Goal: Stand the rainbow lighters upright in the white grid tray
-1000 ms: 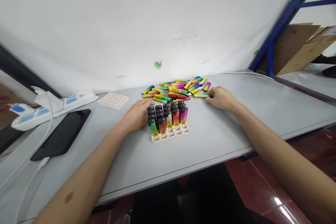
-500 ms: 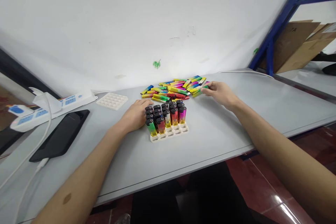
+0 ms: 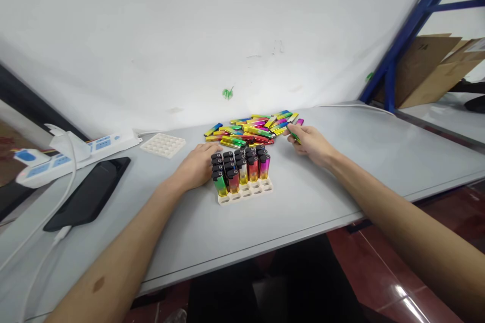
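Observation:
My right hand point(image 3: 310, 144) pinches a shiny green-and-yellow lighter casing point(image 3: 296, 138) at the right edge of a pile of similar metallic casings point(image 3: 259, 131). The fingers hide most of it. A cream rack point(image 3: 246, 193) stands in the middle, holding several upright lighters point(image 3: 243, 170) with black tops and coloured metallic bodies. Its front row of slots holds no lighters. My left hand point(image 3: 197, 164) lies on the table against the rack's left rear corner, fingers stretched toward the back of the lighters. Its thumb and some fingertips are hidden.
A second cream rack point(image 3: 162, 145) lies flat at the left. Near it are a white power strip point(image 3: 102, 145) and a black phone point(image 3: 89, 193) with a white charging cable point(image 3: 64, 233). A white wall bounds the back; cardboard boxes point(image 3: 435, 65) stand beyond a blue frame point(image 3: 401, 35).
My right hand has drawn slightly toward me from the pile, turning the casing in its fingers. My left hand stays beside the rack. The view has shifted a little.

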Demonstrator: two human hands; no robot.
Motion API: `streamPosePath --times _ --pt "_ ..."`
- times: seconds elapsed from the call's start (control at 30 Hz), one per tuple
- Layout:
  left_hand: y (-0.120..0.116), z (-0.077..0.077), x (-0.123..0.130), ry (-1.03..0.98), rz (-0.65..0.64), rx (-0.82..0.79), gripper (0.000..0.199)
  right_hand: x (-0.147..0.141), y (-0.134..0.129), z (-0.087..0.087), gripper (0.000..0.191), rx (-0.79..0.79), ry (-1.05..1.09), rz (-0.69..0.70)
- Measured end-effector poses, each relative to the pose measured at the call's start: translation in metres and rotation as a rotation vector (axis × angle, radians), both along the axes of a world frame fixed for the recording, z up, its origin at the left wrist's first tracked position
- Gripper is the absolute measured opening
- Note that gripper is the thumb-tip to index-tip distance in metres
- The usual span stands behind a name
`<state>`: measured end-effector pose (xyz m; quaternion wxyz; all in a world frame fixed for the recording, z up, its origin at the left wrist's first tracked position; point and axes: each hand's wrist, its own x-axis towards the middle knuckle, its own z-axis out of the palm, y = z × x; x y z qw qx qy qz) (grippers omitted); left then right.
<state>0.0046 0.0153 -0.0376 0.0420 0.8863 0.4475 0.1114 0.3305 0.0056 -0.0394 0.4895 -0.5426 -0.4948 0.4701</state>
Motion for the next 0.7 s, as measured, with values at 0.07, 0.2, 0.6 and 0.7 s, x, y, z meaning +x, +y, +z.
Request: streamPosePath --times 0.07,0.2,0.6,0.7 --pt "0.0001 0.0003 -0.0001 -0.001 -0.002 -0.042 0.031 -0.0009 -0.0011 0.0004 0.035 -0.013 -0.01 0.018" --pt "-0.0003 0.0008 -0.0002 -0.007 0.013 -0.051 0.032 -0.0034 -0.0042 0.0016 0.053 -0.04 0.008 0.039" --pt "-0.001 0.0009 0.0 -0.013 0.004 -0.042 0.033 -0.0051 -0.0001 -0.0011 0.049 -0.049 0.028 -0.034" --pt "-0.0014 0.0013 0.0002 -0.009 -0.008 -0.034 0.031 -0.0051 0.0005 -0.0021 0.048 -0.035 0.008 -0.043"
